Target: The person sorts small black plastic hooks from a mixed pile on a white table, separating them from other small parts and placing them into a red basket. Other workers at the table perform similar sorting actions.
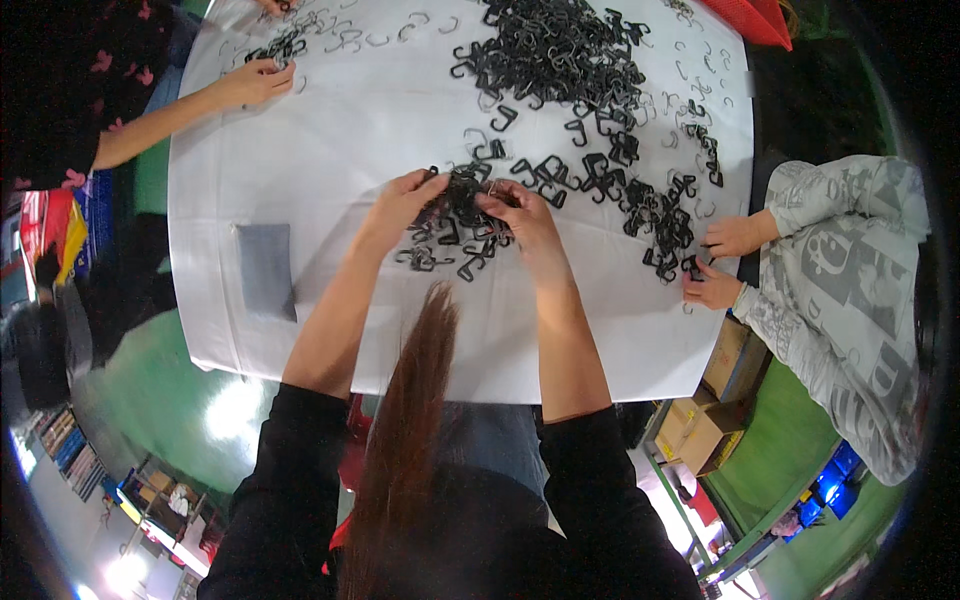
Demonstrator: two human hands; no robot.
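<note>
Open white table sheet [330, 150] at centre left, broken only by a grey patch [266, 268]. Blocked upper centre by heaped black hooks [560, 55], at right by a co-worker's hands [725, 262].

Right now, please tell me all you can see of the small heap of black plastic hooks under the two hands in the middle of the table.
The small heap of black plastic hooks lies on the white table cover, near its front edge. The pieces look thin, angular and matt, tangled loosely with open ends pointing all ways. The left hand and the right hand both rest on its top, fingers bent into the pieces. A strand of hooks links it to a larger pile behind.
</note>
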